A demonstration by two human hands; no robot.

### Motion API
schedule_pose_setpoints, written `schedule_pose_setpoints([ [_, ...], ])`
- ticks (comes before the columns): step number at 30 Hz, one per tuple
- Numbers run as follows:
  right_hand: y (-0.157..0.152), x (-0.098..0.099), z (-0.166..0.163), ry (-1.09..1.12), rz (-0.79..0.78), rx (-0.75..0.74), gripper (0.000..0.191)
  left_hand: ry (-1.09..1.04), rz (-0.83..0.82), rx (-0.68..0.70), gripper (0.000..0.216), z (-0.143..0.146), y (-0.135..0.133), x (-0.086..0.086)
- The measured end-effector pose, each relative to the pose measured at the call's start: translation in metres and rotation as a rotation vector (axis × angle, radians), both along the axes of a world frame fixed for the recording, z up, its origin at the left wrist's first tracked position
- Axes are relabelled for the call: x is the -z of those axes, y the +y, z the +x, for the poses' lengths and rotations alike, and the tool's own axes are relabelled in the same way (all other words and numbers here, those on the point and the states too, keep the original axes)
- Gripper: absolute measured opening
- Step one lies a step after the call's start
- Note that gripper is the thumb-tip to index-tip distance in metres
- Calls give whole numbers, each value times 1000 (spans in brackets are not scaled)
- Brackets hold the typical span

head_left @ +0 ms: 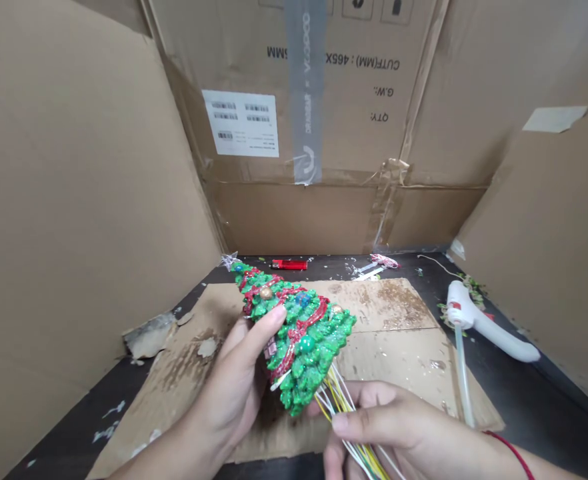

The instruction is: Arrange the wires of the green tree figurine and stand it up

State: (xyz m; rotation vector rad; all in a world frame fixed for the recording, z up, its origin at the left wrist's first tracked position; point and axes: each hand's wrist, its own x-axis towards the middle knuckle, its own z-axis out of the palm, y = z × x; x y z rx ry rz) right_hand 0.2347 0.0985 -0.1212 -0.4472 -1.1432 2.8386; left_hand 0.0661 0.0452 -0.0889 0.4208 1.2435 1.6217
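My left hand (247, 363) is wrapped round a small green Christmas tree ornament (307, 327) with red garlands, coloured baubles and a star at its tip. The tree tilts, its tip pointing to the upper left and its base to the lower right. Thin white and yellow wires (347, 407) come out from under the base. Just below it, my right hand (374, 420) pinches the wire bundle between thumb and fingers. A red cord circles the right wrist. The underside of the tree, where the wires meet it, is hidden from view.
A stained cardboard sheet (399, 360) covers the dark tabletop. To the right lies a white glue gun (489, 327) with a glue stick in it. A red lighter (290, 265) rests at the back. Cardboard walls (74, 167) enclose three sides. Scraps are scattered about.
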Motion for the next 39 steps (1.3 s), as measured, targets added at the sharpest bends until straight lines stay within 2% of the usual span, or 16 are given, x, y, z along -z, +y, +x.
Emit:
schedule_pose_setpoints([
  [3,3,-2,2,-66,26,4,31,12,0,-26,65,-2,0,0],
  [8,2,-4,5,-79,87,43,40,22,14,-71,61,-8,3,3],
  [13,-1,-3,4,-61,-8,60,35,43,43,-105,61,-6,6,6],
  [22,-2,1,-2,-95,58,103,50,13,8,-70,70,-2,2,1],
  [39,-3,-1,-5,-180,146,64,50,13,32,84,74,0,-1,3],
])
